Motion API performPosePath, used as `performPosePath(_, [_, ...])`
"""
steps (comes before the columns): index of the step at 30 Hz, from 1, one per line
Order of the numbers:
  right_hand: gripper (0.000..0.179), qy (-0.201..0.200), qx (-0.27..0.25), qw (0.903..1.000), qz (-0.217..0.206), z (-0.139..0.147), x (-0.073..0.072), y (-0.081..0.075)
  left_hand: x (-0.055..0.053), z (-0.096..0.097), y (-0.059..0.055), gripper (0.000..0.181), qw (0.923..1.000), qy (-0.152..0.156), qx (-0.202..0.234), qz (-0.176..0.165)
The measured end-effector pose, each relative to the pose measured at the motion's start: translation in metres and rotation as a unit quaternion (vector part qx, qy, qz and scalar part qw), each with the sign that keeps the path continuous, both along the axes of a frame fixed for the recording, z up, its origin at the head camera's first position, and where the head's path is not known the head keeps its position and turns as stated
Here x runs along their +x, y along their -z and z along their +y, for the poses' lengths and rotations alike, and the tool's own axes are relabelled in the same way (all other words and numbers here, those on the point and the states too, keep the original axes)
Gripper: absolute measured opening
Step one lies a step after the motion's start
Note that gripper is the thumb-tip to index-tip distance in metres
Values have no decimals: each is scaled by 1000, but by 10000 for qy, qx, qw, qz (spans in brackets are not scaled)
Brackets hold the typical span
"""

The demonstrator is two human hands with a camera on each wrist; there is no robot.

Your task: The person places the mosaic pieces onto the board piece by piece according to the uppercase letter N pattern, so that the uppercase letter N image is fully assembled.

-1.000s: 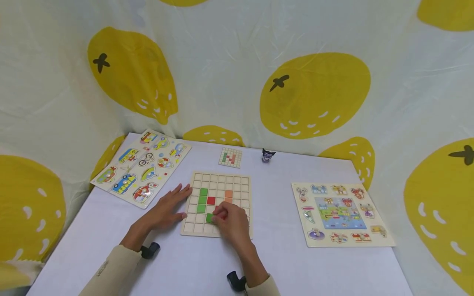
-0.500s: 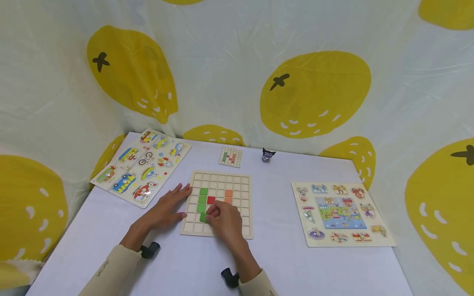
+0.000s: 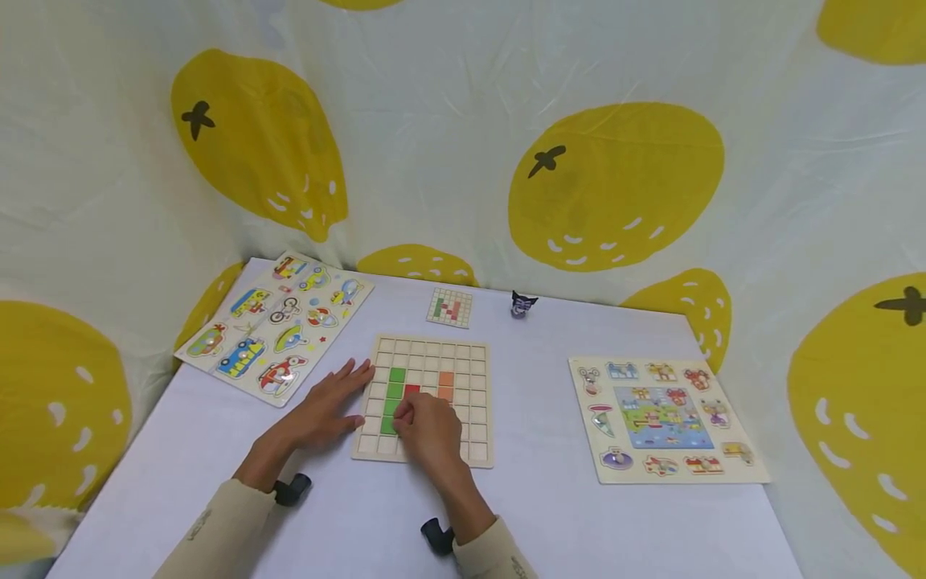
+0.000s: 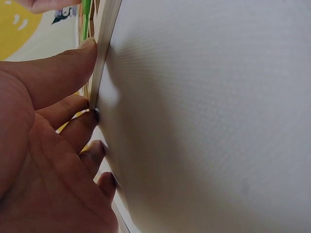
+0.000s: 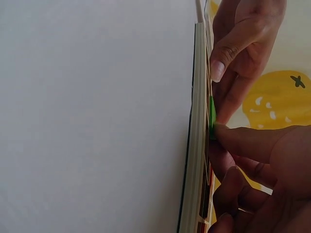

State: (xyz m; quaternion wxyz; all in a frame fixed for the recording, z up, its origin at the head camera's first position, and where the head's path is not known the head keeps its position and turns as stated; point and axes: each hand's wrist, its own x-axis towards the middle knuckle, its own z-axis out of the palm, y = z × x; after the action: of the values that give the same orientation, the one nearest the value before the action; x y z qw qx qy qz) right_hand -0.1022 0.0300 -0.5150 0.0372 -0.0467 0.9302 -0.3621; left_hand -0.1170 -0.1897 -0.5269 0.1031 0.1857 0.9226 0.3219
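A wooden grid board (image 3: 464,354) lies mid-table. My right hand (image 3: 432,438) bends over its lower left part, thumb and fingertips pinching a green square tile (image 3: 388,425) at the bottom of a column of green tiles (image 3: 396,375). In the right wrist view the thumb presses on that tile (image 5: 212,119), low at the board's surface. The left hand (image 3: 321,414) rests along the board's left edge, fingers extended; the left wrist view has its thumb and fingertips against the rim. A red tile (image 3: 411,390) shows partly behind the right hand, orange tiles (image 3: 446,379) farther right.
Behind the board lies a small pattern card (image 3: 449,307) with a coloured grid, and a small dark figurine (image 3: 522,305) stands beside it. A vehicle puzzle board (image 3: 289,338) lies at the left, another picture puzzle (image 3: 669,418) at the right. A lemon-print curtain (image 3: 434,161) hangs behind the table.
My right hand has moved left across the board, carrying the green tile from right of the green column to its bottom end. The left hand has stayed at the board's edge.
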Motion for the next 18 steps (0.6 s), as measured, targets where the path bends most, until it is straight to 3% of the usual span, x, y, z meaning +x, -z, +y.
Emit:
performPosePath(7, [13,-94,157,9998,15,0,1,1,0,0,2,83,10000,31,-9,40])
performPosePath(13, [8,27,-27,9996,285,22,6,-4,-1,-1,2,82,10000,76,32,-6])
performPosePath(18, [36,316,272,9981,458,62,7,-11,-1,1,2,76,9999,-60,81,4])
